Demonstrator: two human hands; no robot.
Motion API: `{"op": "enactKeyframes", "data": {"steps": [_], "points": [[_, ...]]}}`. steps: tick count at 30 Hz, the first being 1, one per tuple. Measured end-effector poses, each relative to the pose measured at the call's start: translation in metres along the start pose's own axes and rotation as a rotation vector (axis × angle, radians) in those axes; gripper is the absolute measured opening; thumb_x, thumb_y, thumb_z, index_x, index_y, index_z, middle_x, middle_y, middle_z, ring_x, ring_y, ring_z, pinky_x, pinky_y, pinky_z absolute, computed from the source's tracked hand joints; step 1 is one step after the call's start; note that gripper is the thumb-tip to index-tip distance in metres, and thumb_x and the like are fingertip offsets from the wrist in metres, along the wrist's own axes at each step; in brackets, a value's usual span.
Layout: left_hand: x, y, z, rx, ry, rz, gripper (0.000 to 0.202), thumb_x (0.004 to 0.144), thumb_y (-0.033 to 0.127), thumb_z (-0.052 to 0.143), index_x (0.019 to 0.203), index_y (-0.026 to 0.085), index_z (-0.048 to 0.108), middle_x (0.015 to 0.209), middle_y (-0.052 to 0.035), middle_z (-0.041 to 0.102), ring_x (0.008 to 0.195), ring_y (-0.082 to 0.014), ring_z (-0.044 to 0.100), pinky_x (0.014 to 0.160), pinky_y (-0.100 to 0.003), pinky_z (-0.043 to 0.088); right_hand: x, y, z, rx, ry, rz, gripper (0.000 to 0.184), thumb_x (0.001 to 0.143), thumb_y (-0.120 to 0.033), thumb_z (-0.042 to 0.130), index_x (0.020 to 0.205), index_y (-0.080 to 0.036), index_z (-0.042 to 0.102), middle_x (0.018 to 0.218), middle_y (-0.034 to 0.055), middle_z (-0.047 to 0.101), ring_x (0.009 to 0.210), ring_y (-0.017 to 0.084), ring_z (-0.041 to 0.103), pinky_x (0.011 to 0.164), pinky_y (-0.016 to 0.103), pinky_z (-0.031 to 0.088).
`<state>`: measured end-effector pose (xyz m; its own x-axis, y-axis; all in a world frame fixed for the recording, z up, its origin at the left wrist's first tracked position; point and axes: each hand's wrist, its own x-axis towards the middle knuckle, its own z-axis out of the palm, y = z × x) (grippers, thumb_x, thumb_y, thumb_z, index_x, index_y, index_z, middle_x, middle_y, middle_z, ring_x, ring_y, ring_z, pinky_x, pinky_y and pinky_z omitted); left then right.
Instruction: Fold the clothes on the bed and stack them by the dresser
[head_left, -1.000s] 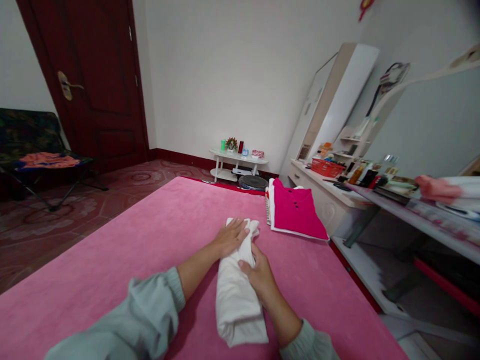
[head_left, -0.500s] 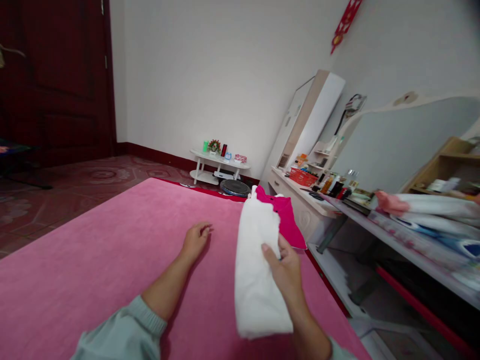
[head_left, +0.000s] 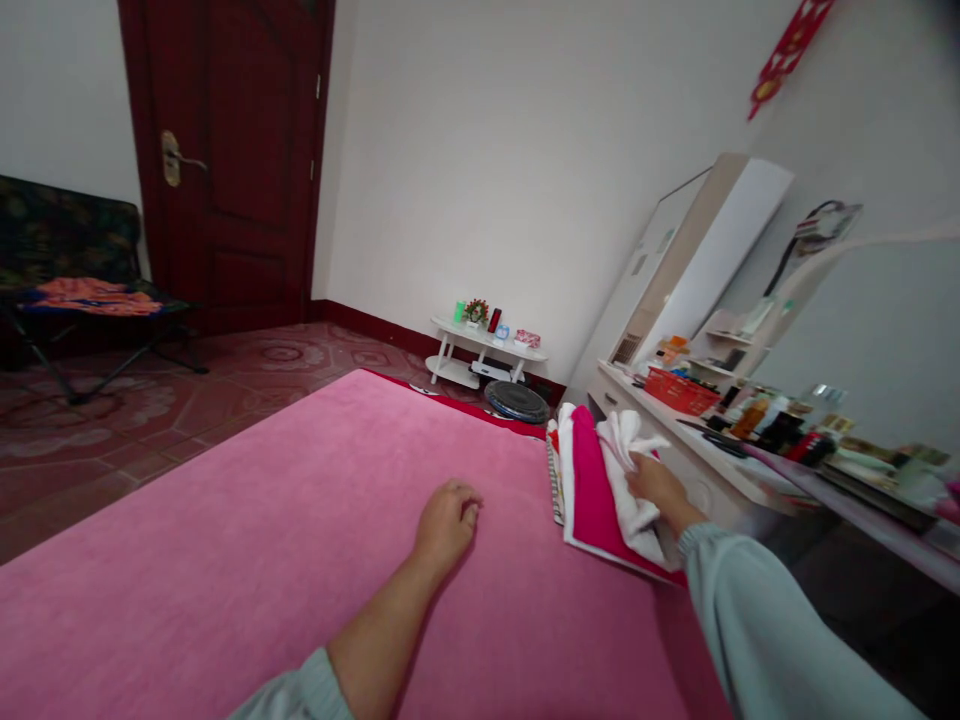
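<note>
My right hand [head_left: 658, 487] is closed on a white folded garment [head_left: 628, 470], whose near side hangs in loose creases. The garment lies over a bright pink folded garment [head_left: 589, 480] in a pile of clothes at the bed's right edge. Other folded pieces, white and striped, show along the pile's left side. My left hand [head_left: 448, 522] rests low over the pink bed cover [head_left: 300, 520], left of the pile, fingers loosely bent and holding nothing.
A white dressing table [head_left: 626, 390] with a red basket [head_left: 679, 390] and bottles stands beyond the pile. A small white stand [head_left: 487, 343] and a round black object [head_left: 517, 400] are past the bed's far edge. A folding chair [head_left: 82, 290] stands at left.
My right hand has carried the white garment away from me to the right, onto the pile. The view has turned left, bringing the chair in.
</note>
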<state>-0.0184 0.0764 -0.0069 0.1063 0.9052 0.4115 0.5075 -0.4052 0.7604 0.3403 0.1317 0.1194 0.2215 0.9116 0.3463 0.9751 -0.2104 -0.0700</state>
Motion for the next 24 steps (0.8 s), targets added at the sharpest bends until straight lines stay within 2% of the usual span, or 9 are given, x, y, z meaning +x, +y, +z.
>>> {"op": "enactKeyframes", "data": {"steps": [3, 7, 14, 18, 20, 22, 24], "points": [[-0.001, 0.003, -0.001, 0.017, -0.003, 0.004, 0.024, 0.077, 0.007, 0.052, 0.085, 0.019, 0.071, 0.092, -0.0044, 0.066, 0.091, -0.0174, 0.058, 0.084, -0.029, 0.043, -0.008, -0.003, 0.019, -0.106, -0.09, 0.121, 0.034, 0.08, -0.015, 0.047, 0.112, -0.014, 0.059, 0.092, 0.0192, 0.067, 0.083, 0.031, 0.066, 0.066, 0.039, 0.045], [-0.002, 0.005, -0.001, 0.039, -0.013, 0.0, 0.022, 0.076, 0.008, 0.053, 0.083, 0.019, 0.071, 0.092, -0.0044, 0.066, 0.091, -0.0178, 0.058, 0.085, -0.03, 0.043, -0.014, -0.003, 0.017, -0.187, -0.139, 0.14, 0.036, 0.086, -0.021, 0.041, 0.12, -0.019, 0.052, 0.1, 0.0176, 0.066, 0.09, 0.028, 0.065, 0.069, 0.035, 0.044], [-0.003, 0.005, -0.002, 0.037, -0.02, -0.001, 0.021, 0.077, 0.009, 0.054, 0.083, 0.019, 0.071, 0.092, -0.0044, 0.066, 0.091, -0.0179, 0.057, 0.085, -0.03, 0.042, -0.022, -0.009, 0.012, -0.232, -0.092, 0.124, 0.041, 0.089, -0.02, 0.038, 0.129, -0.018, 0.048, 0.098, 0.0176, 0.067, 0.092, 0.028, 0.066, 0.07, 0.035, 0.045], [-0.002, 0.004, -0.001, 0.038, -0.011, 0.01, 0.021, 0.076, 0.009, 0.054, 0.082, 0.019, 0.071, 0.092, -0.0043, 0.066, 0.091, -0.0177, 0.057, 0.085, -0.03, 0.042, -0.015, -0.018, -0.005, -0.196, -0.02, 0.115, 0.042, 0.084, -0.015, 0.041, 0.123, -0.019, 0.056, 0.102, 0.0166, 0.067, 0.095, 0.028, 0.065, 0.072, 0.035, 0.046], [-0.002, 0.004, -0.001, 0.039, -0.013, 0.004, 0.021, 0.076, 0.009, 0.053, 0.082, 0.019, 0.071, 0.092, -0.0042, 0.066, 0.091, -0.0176, 0.057, 0.085, -0.03, 0.042, -0.009, -0.024, -0.012, -0.179, 0.029, 0.132, 0.045, 0.084, -0.016, 0.04, 0.126, -0.02, 0.055, 0.105, 0.0172, 0.066, 0.097, 0.029, 0.064, 0.073, 0.036, 0.046], [-0.002, 0.005, -0.002, 0.045, -0.021, -0.008, 0.021, 0.077, 0.009, 0.053, 0.082, 0.019, 0.071, 0.092, -0.004, 0.066, 0.091, -0.0178, 0.057, 0.084, -0.03, 0.043, -0.007, -0.028, -0.011, -0.157, 0.031, 0.141, 0.046, 0.086, -0.02, 0.04, 0.13, -0.021, 0.053, 0.108, 0.0175, 0.066, 0.098, 0.03, 0.064, 0.074, 0.037, 0.046], [-0.002, 0.006, -0.002, 0.049, -0.024, -0.011, 0.021, 0.077, 0.009, 0.054, 0.082, 0.02, 0.071, 0.092, -0.0039, 0.066, 0.091, -0.0179, 0.057, 0.085, -0.03, 0.043, -0.007, -0.029, -0.005, -0.1, -0.001, 0.118, 0.046, 0.088, -0.032, 0.042, 0.132, -0.021, 0.052, 0.111, 0.0173, 0.065, 0.1, 0.031, 0.063, 0.078, 0.039, 0.046]]}}
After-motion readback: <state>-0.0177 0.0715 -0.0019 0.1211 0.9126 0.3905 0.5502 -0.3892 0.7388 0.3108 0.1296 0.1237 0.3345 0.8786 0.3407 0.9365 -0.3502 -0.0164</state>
